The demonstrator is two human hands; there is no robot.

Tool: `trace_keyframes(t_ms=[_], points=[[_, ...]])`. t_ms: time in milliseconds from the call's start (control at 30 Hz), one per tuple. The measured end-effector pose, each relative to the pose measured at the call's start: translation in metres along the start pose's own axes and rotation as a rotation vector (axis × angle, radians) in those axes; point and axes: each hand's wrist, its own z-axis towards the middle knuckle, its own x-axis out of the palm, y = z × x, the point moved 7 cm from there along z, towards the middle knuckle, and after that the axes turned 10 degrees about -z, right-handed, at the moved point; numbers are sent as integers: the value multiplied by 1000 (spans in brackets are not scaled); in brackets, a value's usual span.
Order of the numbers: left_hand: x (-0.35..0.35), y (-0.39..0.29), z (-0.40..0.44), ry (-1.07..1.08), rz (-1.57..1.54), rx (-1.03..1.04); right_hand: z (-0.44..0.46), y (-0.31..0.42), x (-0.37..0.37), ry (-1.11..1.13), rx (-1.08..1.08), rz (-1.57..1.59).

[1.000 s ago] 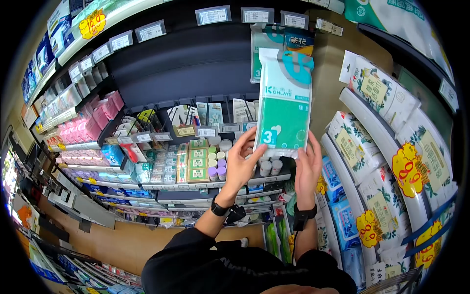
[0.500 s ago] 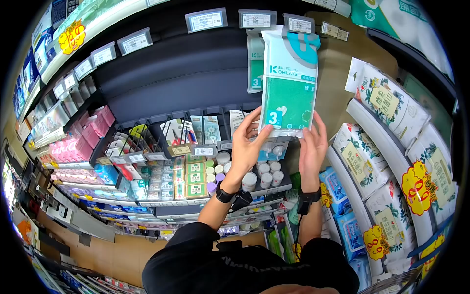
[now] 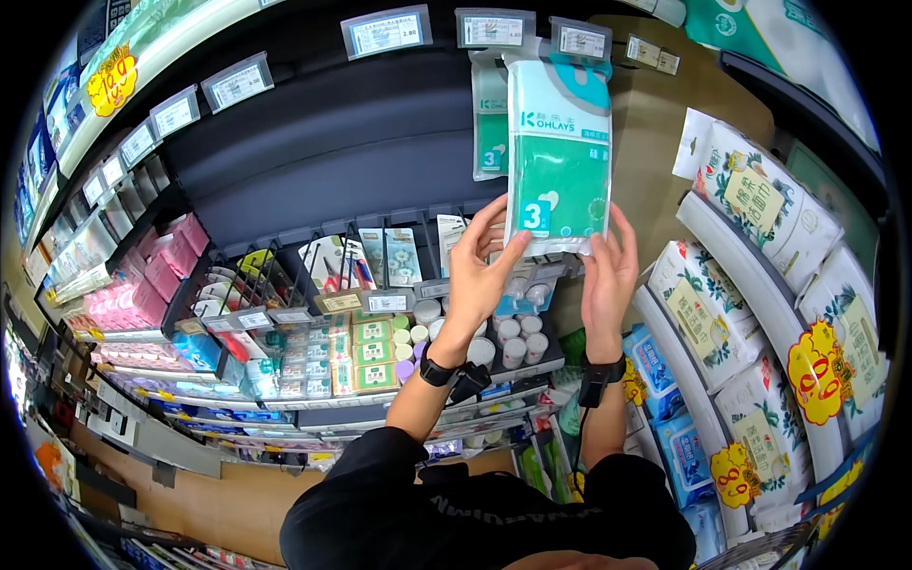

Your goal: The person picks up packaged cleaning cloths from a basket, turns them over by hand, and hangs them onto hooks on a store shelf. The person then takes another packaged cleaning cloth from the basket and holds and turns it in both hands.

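**Left hand (image 3: 483, 275) and right hand (image 3: 608, 280) hold up a green-and-white package (image 3: 559, 171) at upper right of centre**

At the upper left of the frame, a yellow price burst (image 3: 113, 81) is fixed to a curved shelf edge. Below it, on the left, pink packs (image 3: 133, 306) stand in rows. Farther right, hanging cards (image 3: 389, 256) sit above green-labelled boxes (image 3: 373, 351) near the centre of the frame.

Next comes the left hand, gripping the package's lower left corner with its thumb on the front and its other fingers behind. The package stands upright, marked "KOHLAYS" and "3", its top close below a price tag (image 3: 581, 40). A similar package (image 3: 490, 119) shows behind it, to its left. The right hand is curled at the lower right corner, thumb at the bottom edge, fingers along the side. Below the hands, white-lidded jars (image 3: 514, 351) stand on a shelf.

Toward the right edge, blue wipe packs (image 3: 686, 458) lie beside stacked white tissue packs (image 3: 698, 318), and another yellow burst (image 3: 817, 372) overlaps the curved rack.
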Motion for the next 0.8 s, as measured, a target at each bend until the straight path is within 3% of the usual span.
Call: trace_keyframes(t_ms=[800], points=[[-22,-6,-39,-86,147,-15,33,-38,4,-4,117,5]])
